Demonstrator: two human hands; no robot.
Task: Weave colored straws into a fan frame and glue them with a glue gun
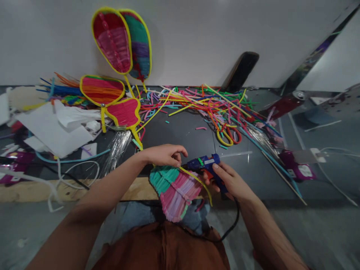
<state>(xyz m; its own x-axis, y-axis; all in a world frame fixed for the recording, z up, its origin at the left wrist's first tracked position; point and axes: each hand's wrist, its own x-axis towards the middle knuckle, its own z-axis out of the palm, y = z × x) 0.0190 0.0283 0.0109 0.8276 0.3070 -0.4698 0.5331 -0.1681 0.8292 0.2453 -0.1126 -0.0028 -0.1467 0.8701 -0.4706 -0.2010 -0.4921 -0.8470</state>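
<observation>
My right hand point(227, 180) is wrapped round a blue hot glue gun point(203, 162) with an orange trigger; its nozzle points left and its black cord hangs down. Below lies a panel of teal, pink and lilac pipe cleaners point(178, 193), overhanging the table's front edge above my lap. A yellow pipe cleaner point(201, 180) runs along the panel's upper edge, its right end curving free. My left hand point(168, 154) is closed at this edge, fingers curled and fingertips on the yellow strip close to the nozzle. Part of the strip is hidden beneath the hand.
Loose pipe cleaners point(194, 99) pile along the back, with scissors point(227, 137) nearby. Yellow-edged wing shapes point(112, 41) lean against the wall. White paper point(56, 127) and cables lie left. A black phone-like object point(243, 69), a can point(287, 103) and a purple box point(298, 167) stand right.
</observation>
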